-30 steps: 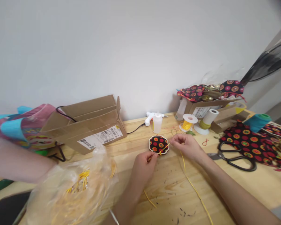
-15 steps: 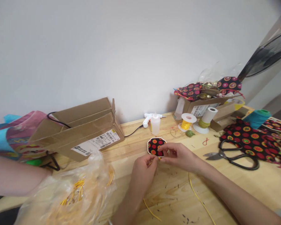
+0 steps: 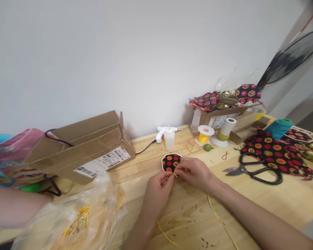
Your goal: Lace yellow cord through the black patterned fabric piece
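Observation:
My left hand (image 3: pixel 160 187) and my right hand (image 3: pixel 194 173) meet over the table, both pinching a yellow cord (image 3: pixel 220 220) at a small yellow bit between the fingertips. One length of the cord trails down beneath my right forearm, and another end lies beside my left wrist. Right behind my fingers is a black patterned fabric piece (image 3: pixel 170 162) with red and orange rounds and a pale edge. My right hand covers part of it. Whether the cord is fastened to this piece cannot be made out.
A clear plastic bag (image 3: pixel 104 198) of yellow cords lies left, before a cardboard box (image 3: pixel 67 158). Another person's forearm (image 3: pixel 13 206) reaches in there. Behind stand a bottle (image 3: pixel 169 139), a glue gun (image 3: pixel 160 133) and a yellow cord spool (image 3: pixel 203 137). Black-handled scissors (image 3: pixel 258 170) lie right.
My right fingers have come down from the patterned piece and closed in a pinch beside my left fingertips. The camera view has shifted slightly.

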Action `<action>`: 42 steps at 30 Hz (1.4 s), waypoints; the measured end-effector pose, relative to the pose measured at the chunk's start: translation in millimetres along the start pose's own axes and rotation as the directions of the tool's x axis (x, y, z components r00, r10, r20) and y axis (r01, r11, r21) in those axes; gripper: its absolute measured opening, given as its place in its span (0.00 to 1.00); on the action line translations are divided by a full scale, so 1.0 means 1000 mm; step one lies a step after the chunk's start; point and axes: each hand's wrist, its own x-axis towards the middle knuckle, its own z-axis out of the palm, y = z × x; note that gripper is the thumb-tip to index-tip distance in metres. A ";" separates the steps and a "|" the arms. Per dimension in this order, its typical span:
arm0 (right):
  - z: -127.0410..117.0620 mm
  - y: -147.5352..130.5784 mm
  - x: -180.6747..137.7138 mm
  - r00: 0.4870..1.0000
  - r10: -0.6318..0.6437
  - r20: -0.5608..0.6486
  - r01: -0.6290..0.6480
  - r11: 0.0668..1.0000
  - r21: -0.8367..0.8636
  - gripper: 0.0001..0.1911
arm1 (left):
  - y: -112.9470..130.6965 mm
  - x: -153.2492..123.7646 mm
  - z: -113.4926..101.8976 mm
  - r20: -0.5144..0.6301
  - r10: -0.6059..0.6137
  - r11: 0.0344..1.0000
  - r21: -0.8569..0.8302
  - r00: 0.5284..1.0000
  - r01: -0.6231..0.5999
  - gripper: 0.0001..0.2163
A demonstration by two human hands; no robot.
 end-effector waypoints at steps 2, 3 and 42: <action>0.000 -0.002 0.000 0.999 0.019 -0.027 -0.020 1.000 -0.010 0.07 | 0.002 0.000 0.000 0.003 0.009 1.000 0.016 1.000 -0.009 0.11; 0.001 -0.003 0.000 0.999 0.027 -0.040 -0.027 1.000 -0.010 0.07 | 0.003 0.000 0.000 0.003 0.007 1.000 0.028 1.000 -0.007 0.11; 0.003 0.001 0.002 0.990 0.082 -0.115 -0.064 0.986 0.156 0.05 | 0.000 0.000 0.001 -0.121 -0.066 0.993 -0.105 0.990 0.054 0.10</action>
